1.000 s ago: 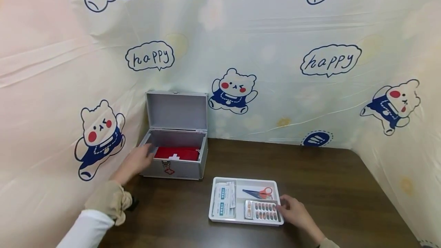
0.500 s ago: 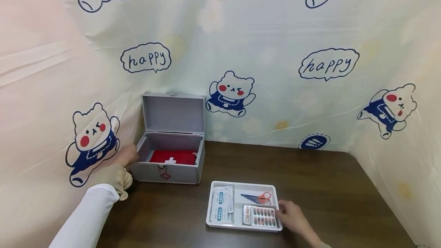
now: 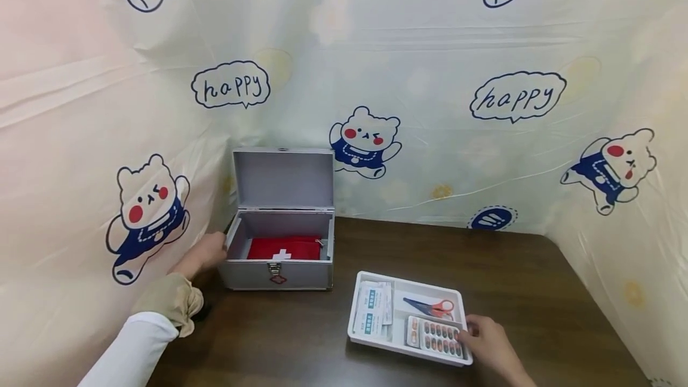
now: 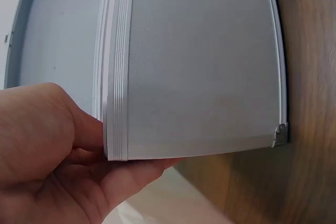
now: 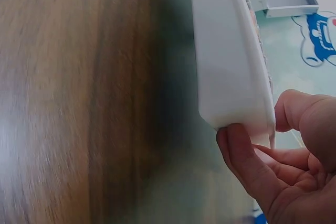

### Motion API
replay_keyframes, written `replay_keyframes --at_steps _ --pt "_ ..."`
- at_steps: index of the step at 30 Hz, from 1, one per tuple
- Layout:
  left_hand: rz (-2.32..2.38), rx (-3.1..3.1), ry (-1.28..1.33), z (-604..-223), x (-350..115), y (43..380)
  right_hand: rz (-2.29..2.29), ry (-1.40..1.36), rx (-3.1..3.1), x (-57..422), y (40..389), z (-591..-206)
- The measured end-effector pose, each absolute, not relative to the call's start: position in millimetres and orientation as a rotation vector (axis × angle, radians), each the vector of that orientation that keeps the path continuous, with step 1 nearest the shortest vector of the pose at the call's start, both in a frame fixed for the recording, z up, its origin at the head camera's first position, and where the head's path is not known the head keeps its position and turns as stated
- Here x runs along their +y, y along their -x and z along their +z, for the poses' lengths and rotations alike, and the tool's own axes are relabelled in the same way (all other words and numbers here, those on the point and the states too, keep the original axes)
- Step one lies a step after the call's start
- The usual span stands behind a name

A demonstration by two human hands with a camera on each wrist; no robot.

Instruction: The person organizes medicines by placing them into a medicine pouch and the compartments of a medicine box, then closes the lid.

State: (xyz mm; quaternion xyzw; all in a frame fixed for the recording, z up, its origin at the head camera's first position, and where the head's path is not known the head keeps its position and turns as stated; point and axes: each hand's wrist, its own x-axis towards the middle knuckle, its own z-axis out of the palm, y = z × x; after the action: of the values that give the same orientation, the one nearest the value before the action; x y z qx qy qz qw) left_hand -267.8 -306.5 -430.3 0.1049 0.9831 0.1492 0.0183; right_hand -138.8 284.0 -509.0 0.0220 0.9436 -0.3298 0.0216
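A silver first-aid case (image 3: 252,275) stands at the back left with its lid (image 3: 285,179) raised. Inside lies a red pouch (image 3: 301,248) bearing a white cross. My left hand (image 3: 206,252) grips the case's left wall, thumb over the rim and fingers along the outside in the left wrist view. My right hand (image 3: 491,342) holds a white tray (image 3: 399,291) by its right end, fingers under it and thumb at the rim. In the tray lie orange-handled scissors (image 3: 432,308), blister packs of capsules (image 3: 442,338) and white-and-blue paper packets (image 3: 371,309).
The brown wooden table (image 3: 516,291) carries both the case and my arms. A printed curtain (image 3: 430,136) closes in the back and both sides, close behind the raised lid and beside my left arm.
My right hand has shifted the tray to the right and turned it slightly. My left hand has gone from above the case's left edge to its side wall, and the case has moved slightly right.
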Motion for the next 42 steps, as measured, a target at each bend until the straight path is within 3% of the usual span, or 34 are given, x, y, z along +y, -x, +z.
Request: replay_keyframes --at_steps 29,42 --pt "0.796 2.995 -0.446 -443.8 -199.3 193.4 -0.75 -0.096 3.019 361.8 120.7 -421.3" --pt "0.837 2.972 -0.445 -446.3 -176.1 181.2 -0.774 -0.038 2.994 349.1 129.0 -401.5"
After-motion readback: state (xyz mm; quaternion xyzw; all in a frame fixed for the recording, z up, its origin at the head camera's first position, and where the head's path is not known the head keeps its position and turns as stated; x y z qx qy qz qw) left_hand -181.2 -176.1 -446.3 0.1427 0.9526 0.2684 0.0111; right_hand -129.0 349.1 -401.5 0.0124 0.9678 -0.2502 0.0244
